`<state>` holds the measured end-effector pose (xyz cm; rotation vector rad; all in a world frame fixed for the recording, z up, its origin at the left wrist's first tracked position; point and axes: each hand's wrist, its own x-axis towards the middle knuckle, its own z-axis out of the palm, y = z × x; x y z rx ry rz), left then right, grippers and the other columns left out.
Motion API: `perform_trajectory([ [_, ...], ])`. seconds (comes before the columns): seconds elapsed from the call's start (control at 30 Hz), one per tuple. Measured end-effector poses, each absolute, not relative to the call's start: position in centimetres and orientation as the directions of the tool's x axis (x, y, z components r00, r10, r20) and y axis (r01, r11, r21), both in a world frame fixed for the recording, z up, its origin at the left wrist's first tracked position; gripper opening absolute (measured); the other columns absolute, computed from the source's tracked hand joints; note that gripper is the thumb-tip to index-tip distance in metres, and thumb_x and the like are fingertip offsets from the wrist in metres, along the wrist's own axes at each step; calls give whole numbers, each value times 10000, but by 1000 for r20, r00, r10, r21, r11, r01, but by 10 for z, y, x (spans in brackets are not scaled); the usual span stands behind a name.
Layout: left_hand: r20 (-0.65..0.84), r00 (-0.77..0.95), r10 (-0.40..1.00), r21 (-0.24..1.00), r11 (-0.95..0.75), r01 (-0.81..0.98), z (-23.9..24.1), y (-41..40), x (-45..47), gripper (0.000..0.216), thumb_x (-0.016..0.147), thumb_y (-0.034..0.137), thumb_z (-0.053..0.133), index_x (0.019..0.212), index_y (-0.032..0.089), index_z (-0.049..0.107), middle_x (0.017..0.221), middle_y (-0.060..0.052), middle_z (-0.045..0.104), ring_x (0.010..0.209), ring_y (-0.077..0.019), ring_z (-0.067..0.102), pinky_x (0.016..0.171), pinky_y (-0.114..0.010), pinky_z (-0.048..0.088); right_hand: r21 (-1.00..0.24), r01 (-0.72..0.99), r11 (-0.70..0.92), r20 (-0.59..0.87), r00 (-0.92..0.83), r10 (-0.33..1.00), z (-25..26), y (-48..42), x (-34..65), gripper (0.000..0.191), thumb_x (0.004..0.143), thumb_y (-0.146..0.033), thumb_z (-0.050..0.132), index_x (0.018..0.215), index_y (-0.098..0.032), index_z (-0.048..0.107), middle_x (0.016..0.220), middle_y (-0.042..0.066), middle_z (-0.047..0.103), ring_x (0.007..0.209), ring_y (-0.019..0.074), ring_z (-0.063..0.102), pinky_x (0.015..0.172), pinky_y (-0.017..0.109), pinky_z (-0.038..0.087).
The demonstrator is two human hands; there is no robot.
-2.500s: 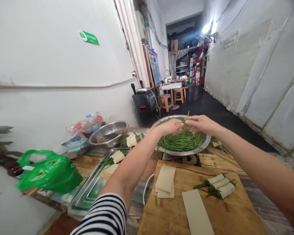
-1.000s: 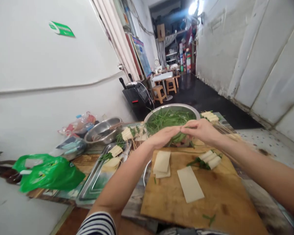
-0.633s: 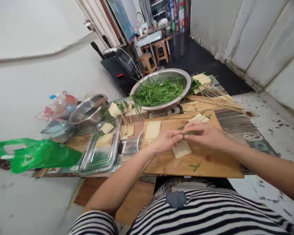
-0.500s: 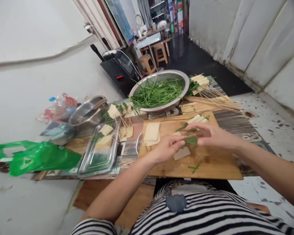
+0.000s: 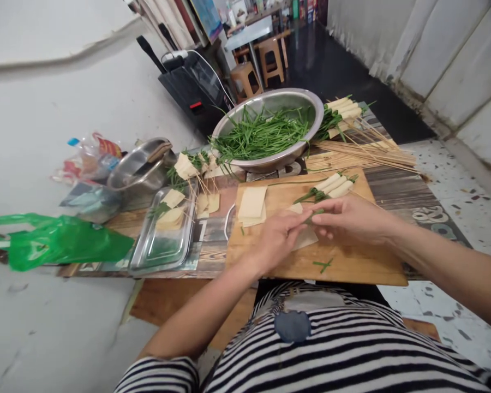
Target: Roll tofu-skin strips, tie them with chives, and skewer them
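Observation:
Over the wooden cutting board [image 5: 360,256], my left hand [image 5: 279,236] and my right hand [image 5: 349,218] meet with closed fingers on a small bundle of green chives [image 5: 316,212]. Most of the bundle is hidden by the fingers. Beneath them lies a pale tofu-skin sheet [image 5: 306,238], partly covered by my left hand. A stack of similar sheets [image 5: 252,203] rests on the board left of my hands. Behind my right hand are several pale rolls [image 5: 337,185] with green chive ends. Short chive scraps [image 5: 323,266] lie near the board's front edge.
A large metal basin [image 5: 317,123] of chives stands behind the board. Wooden skewers [image 5: 368,154] and more rolls [image 5: 346,106] are at back right. Left are a clear tray [image 5: 180,248] with sheets, a metal bowl [image 5: 159,147] and a green plastic bag [image 5: 69,240].
My right hand's fingers have closed in on the chive bundle, which was held up in my left hand with green ends showing. The view has tilted lower.

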<state>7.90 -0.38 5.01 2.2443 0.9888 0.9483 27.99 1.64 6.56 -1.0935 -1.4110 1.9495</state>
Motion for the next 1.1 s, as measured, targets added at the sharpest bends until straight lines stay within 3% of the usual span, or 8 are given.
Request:
perform_trajectory([
  [0.13,472,508,721,557,-690,462,37,-8,77,248,946,173,493,1052,218,713,825,-33,698,737,-127,630,679,-249,511,-945,190,-268,-328,-528,783,50,17,278,379,720,-438,730,955,-141,739,664,23,670,567,122,585,584,272,498],
  [0.27,562,470,681,514,-733,446,36,-14,73,182,937,189,535,960,193,716,864,-47,716,774,-129,653,684,-248,518,-921,336,198,-11,-528,849,41,14,279,225,812,-323,640,946,-188,759,836,41,735,737,173,668,701,299,531],
  [0.43,644,445,622,482,-782,394,28,-22,65,210,918,116,528,1040,201,677,1005,-72,728,904,-144,680,770,-300,551,-738,305,602,343,-599,724,36,7,279,220,913,-230,539,1016,-202,732,999,42,731,889,159,676,813,291,539],
  [0.6,655,426,624,468,-778,420,23,-27,62,154,889,103,581,970,187,681,976,-80,744,896,-154,704,810,-338,577,-457,308,834,498,-689,527,32,10,283,276,972,-214,428,1037,-187,695,993,68,722,876,168,655,789,326,543],
  [0.73,617,527,584,343,-802,489,25,-31,58,165,898,101,558,1011,165,658,1024,-94,731,929,-167,693,836,-358,587,-178,296,938,482,-805,345,28,9,291,361,990,-163,311,1191,-145,610,1090,100,691,954,192,616,847,362,527],
  [0.87,534,674,511,186,-848,496,31,-34,52,193,923,111,503,1071,123,626,1097,-131,699,1006,-189,660,864,-372,585,37,279,959,365,-897,247,29,6,298,424,973,-116,242,1248,-65,560,1161,163,654,1062,235,575,884,388,513],
  [1.0,442,768,463,87,-874,478,39,-35,48,232,913,167,483,1061,64,628,1140,-172,670,1062,-224,634,935,-391,559,98,246,964,241,-946,216,38,2,296,441,959,-130,239,1237,-36,568,1168,192,640,1080,264,576,884,414,512],
  [1.1,423,784,455,38,-873,486,40,-32,49,259,913,263,525,1010,57,649,1086,-162,684,1006,-215,650,920,-352,567,37,268,963,172,-951,258,45,0,290,427,945,-104,272,1210,-44,602,1105,196,662,1023,270,597,884,413,505],
])
